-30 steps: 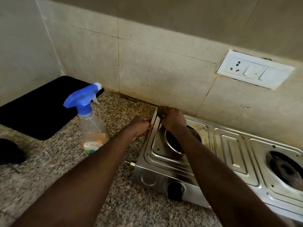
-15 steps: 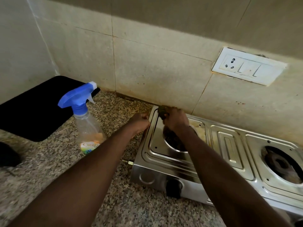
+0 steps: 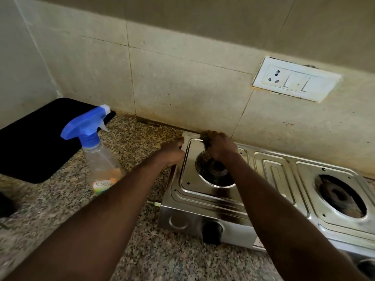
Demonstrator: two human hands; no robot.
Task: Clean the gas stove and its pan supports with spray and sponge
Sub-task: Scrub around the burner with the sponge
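Note:
A steel two-burner gas stove [image 3: 272,175] stands on the granite counter against the tiled wall, with no pan supports on its burners. My right hand [image 3: 220,147] presses a dark sponge [image 3: 205,137] onto the stove's far left corner, above the left burner [image 3: 213,171]. My left hand [image 3: 172,152] grips the stove's left edge, fingers curled over the rim. A clear spray bottle [image 3: 97,157] with a blue trigger head stands upright on the counter left of the stove.
A black mat [image 3: 34,136] covers the counter's far left corner. A white socket and switch plate [image 3: 294,80] is on the wall above the stove. A black knob [image 3: 211,232] and a small gas inlet [image 3: 154,203] stick out of the stove's front and left side.
My right hand has slid the sponge a little along the stove's back left corner. My left hand stays on the left rim. The camera has shifted slightly.

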